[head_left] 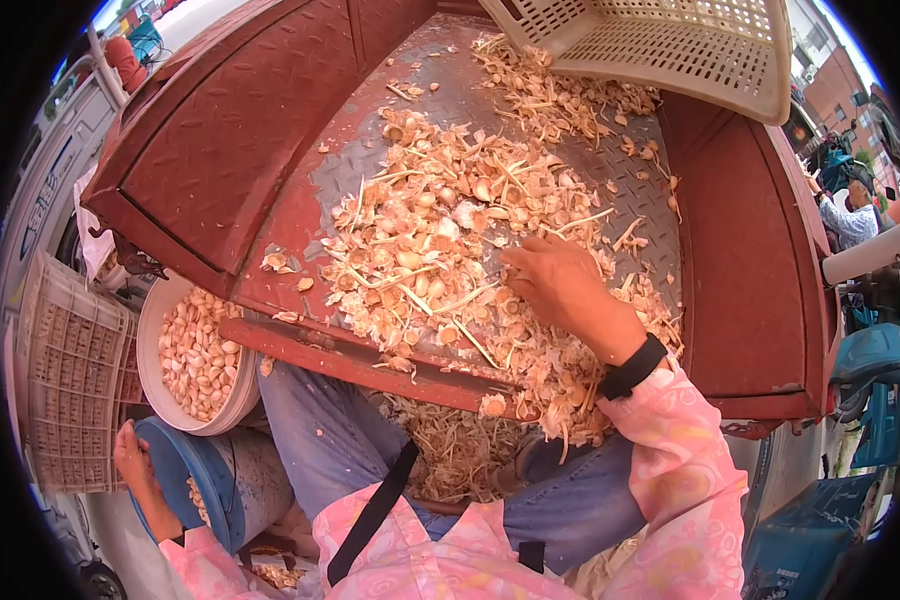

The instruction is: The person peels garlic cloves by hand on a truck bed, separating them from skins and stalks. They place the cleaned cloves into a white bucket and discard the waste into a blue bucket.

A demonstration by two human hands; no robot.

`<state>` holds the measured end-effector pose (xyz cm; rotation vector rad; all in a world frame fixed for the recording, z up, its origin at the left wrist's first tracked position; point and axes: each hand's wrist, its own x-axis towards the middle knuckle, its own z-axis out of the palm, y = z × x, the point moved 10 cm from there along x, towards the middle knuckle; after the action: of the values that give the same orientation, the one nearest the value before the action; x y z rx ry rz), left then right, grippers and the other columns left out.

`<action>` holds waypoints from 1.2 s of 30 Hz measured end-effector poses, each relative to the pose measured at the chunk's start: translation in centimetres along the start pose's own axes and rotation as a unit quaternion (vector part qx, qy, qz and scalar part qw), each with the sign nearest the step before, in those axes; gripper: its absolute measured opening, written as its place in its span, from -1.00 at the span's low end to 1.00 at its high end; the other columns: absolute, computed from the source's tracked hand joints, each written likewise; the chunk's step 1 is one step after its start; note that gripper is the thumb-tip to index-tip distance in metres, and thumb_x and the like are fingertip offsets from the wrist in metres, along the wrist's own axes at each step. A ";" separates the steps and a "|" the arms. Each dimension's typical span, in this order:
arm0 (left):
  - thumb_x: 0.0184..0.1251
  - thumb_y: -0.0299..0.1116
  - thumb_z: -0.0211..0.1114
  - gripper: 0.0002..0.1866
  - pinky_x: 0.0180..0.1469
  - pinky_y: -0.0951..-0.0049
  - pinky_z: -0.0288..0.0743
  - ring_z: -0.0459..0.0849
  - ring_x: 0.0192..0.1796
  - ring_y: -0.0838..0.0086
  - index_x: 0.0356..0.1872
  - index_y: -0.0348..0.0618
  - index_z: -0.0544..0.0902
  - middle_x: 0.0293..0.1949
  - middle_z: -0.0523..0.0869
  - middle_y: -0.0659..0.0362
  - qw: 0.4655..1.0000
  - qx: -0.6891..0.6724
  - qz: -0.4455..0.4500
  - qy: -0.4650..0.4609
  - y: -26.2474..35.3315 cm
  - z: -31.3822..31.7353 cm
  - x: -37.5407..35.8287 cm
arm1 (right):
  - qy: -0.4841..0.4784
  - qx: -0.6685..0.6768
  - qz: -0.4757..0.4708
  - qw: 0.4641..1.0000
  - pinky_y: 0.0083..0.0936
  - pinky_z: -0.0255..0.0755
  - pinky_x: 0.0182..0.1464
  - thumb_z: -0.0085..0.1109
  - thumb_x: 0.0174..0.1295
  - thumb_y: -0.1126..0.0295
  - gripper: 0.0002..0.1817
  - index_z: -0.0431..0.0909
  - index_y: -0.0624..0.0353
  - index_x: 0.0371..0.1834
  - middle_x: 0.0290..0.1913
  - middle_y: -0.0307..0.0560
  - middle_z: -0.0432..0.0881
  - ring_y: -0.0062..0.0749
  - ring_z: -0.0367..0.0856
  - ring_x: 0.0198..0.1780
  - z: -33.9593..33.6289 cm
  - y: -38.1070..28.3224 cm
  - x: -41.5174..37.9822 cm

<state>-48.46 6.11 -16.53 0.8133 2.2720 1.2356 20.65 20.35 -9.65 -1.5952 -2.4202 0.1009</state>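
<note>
A loose pile of garlic cloves, skins and dry stalks (420,230) is spread over the red metal cart bed (300,180). My right hand (560,290) rests at the right side of this pile, its fingers bent down at the skins; whether they hold anything is hidden. Low on the left, my left hand (138,465) is at the rim of a blue bucket (165,470), its fingers curled, and I cannot make out anything in them. Some cloves show inside that bucket. Just above it stands a white bucket (247,385) full of garlic cloves (198,355).
A cream plastic basket (670,50) tilts over the bed's far right. Stacked crates (75,380) stand at the left. More skins (460,450) lie between my knees. A person (850,220) and teal scooters (875,360) are at the right.
</note>
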 end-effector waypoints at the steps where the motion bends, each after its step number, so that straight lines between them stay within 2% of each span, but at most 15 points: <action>1: 0.35 -0.10 0.17 -0.58 -0.71 0.67 0.09 0.28 -0.72 0.73 0.03 -0.23 0.56 -0.62 0.49 0.33 0.998 0.063 0.000 0.013 -4.5 -3.3 1.1 | 0.001 0.027 0.013 1.000 -0.22 0.43 -0.16 0.20 0.07 0.43 -0.75 0.56 0.14 -0.14 -0.27 -0.01 0.54 -0.03 0.54 -0.20 0.2 0.2 0.0; 3: 0.38 -0.13 0.14 -0.60 -0.46 0.61 0.35 0.50 -0.51 0.62 -0.01 -0.30 0.58 -0.47 0.60 0.22 0.967 0.252 -0.028 -0.023 -9.4 -5.0 -0.9 | 0.004 0.080 0.037 0.996 -0.19 0.45 -0.12 0.17 0.05 0.42 -0.82 0.57 0.14 -0.25 -0.29 0.00 0.56 -0.03 0.56 -0.20 0.3 0.6 -0.1; 6: 0.40 -0.19 0.12 -0.60 -0.20 0.58 0.41 0.58 -0.24 0.54 0.00 -0.38 0.55 -0.27 0.66 0.12 0.868 0.407 0.255 0.126 -6.6 -4.1 -4.6 | -0.018 0.086 0.058 0.994 -0.17 0.44 -0.11 0.20 0.01 0.46 -0.80 0.54 0.18 -0.26 -0.33 0.04 0.55 0.02 0.55 -0.19 0.7 1.0 -0.8; 9: 0.40 -0.26 0.12 -0.65 -0.14 0.61 0.41 0.60 -0.16 0.57 0.02 -0.36 0.55 -0.15 0.67 0.09 0.973 0.100 0.202 -0.056 5.9 6.5 -9.7 | -0.025 0.122 0.028 0.992 -0.33 0.47 -0.21 0.22 0.07 0.49 -0.84 0.51 0.21 -0.27 -0.40 -0.05 0.57 -0.22 0.60 -0.28 0.4 0.6 -0.8; 10: 0.40 -0.28 0.12 -0.66 -0.16 0.62 0.42 0.61 -0.17 0.57 0.02 -0.35 0.55 -0.15 0.68 0.09 0.979 -0.008 0.167 -0.118 9.6 10.8 -12.3 | -0.025 0.234 0.092 0.967 -0.40 0.46 -0.27 0.23 0.10 0.48 -0.86 0.50 0.21 -0.30 -0.42 -0.10 0.56 -0.33 0.59 -0.32 0.3 1.2 -0.9; 12: 0.39 -0.33 0.15 -0.69 -0.22 0.65 0.45 0.64 -0.25 0.56 0.04 -0.32 0.54 -0.22 0.70 0.11 0.935 -0.138 0.172 -0.277 16.8 19.4 -19.3 | -0.027 0.447 0.209 0.869 -0.55 0.44 -0.38 0.25 0.16 0.46 -0.87 0.47 0.21 -0.35 -0.45 -0.19 0.56 -0.56 0.57 -0.41 0.8 1.0 -1.8; 13: 0.39 -0.35 0.15 -0.68 -0.18 0.62 0.48 0.66 -0.22 0.54 0.06 -0.32 0.52 -0.19 0.70 0.08 0.897 -0.198 0.144 -0.368 19.1 23.8 -23.1 | 0.020 0.468 0.171 0.867 -0.69 0.38 -0.48 0.26 0.20 0.43 -0.83 0.43 0.18 -0.39 -0.48 -0.28 0.54 -0.76 0.49 -0.47 0.4 0.3 -1.6; 16: 0.39 -0.28 0.17 -0.58 -0.11 0.55 0.52 0.67 -0.13 0.47 0.15 -0.36 0.45 -0.07 0.66 0.05 0.796 -0.278 0.049 -0.536 21.8 34.6 -32.3 | 0.059 0.462 0.151 0.872 -0.67 0.39 -0.47 0.28 0.18 0.43 -0.79 0.39 0.20 -0.39 -0.49 -0.25 0.56 -0.72 0.52 -0.46 0.6 -1.4 -2.3; 18: 0.39 -0.33 0.17 -0.61 -0.11 0.54 0.55 0.66 -0.10 0.48 0.13 -0.36 0.46 -0.07 0.66 0.07 0.756 -0.336 -0.036 -0.560 21.8 38.6 -35.1 | 0.095 0.356 0.091 0.925 -0.52 0.39 -0.41 0.26 0.16 0.48 -0.79 0.35 0.19 -0.36 -0.44 -0.12 0.49 -0.42 0.52 -0.45 -1.0 -3.6 -2.3; 20: 0.39 -0.38 0.16 -0.65 -0.12 0.53 0.58 0.66 -0.09 0.49 0.11 -0.35 0.47 -0.09 0.66 0.09 0.747 -0.370 -0.076 -0.547 21.0 40.1 -35.4 | 0.150 0.236 0.005 0.960 -0.41 0.39 -0.38 0.23 0.14 0.51 -0.79 0.33 0.19 -0.36 -0.41 -0.04 0.44 -0.21 0.48 -0.42 -1.9 -4.9 -2.7; 21: 0.39 -0.40 0.15 -0.67 -0.12 0.53 0.59 0.65 -0.09 0.50 0.10 -0.34 0.48 -0.11 0.66 0.10 0.742 -0.384 -0.095 -0.542 20.7 40.4 -35.5 | 0.137 0.228 -0.007 0.964 -0.27 0.37 -0.36 0.20 0.08 0.56 -0.78 0.30 0.19 -0.35 -0.38 0.02 0.36 0.00 0.42 -0.38 -2.2 -5.7 -2.7; 27: 0.37 -0.46 0.16 -0.70 -0.14 0.56 0.59 0.64 -0.14 0.55 0.07 -0.35 0.50 -0.14 0.64 0.14 0.741 -0.431 -0.135 -0.497 19.9 39.6 -34.2 | 0.102 0.274 -0.098 0.951 -0.31 0.45 -0.26 0.18 0.07 0.55 -0.78 0.38 0.21 -0.23 -0.27 0.04 0.50 -0.03 0.54 -0.23 -2.6 -8.2 -2.7; 31: 0.38 -0.45 0.16 -0.68 -0.17 0.61 0.56 0.61 -0.19 0.59 0.10 -0.34 0.49 -0.18 0.62 0.18 0.696 -0.455 -0.143 -0.536 20.6 39.1 -34.8 | 0.094 0.317 -0.112 0.937 -0.35 0.47 -0.24 0.18 0.11 0.54 -0.84 0.46 0.21 -0.24 -0.26 0.02 0.56 -0.05 0.57 -0.25 -2.7 -7.9 -2.8; 34: 0.38 -0.45 0.16 -0.67 -0.21 0.62 0.52 0.58 -0.22 0.61 0.12 -0.35 0.49 -0.21 0.61 0.19 0.616 -0.473 -0.159 -0.610 21.4 38.0 -35.4 | 0.089 0.394 0.057 0.913 -0.38 0.48 -0.23 0.18 0.13 0.54 -0.89 0.52 0.22 -0.26 -0.27 -0.01 0.58 -0.08 0.58 -0.28 -2.2 -2.9 -2.5; 36: 0.37 -0.45 0.16 -0.66 -0.24 0.62 0.48 0.56 -0.25 0.61 0.12 -0.35 0.50 -0.23 0.61 0.18 0.547 -0.462 -0.179 -0.675 23.6 34.8 -37.8 | 0.144 0.319 0.090 0.932 -0.37 0.47 -0.24 0.19 0.15 0.50 -0.88 0.54 0.21 -0.25 -0.29 -0.01 0.57 -0.09 0.58 -0.29 -2.9 0.7 -2.2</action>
<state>7.50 11.97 -10.82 0.4474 0.3130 0.8030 22.73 18.43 -7.32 -1.3912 -1.7562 0.5785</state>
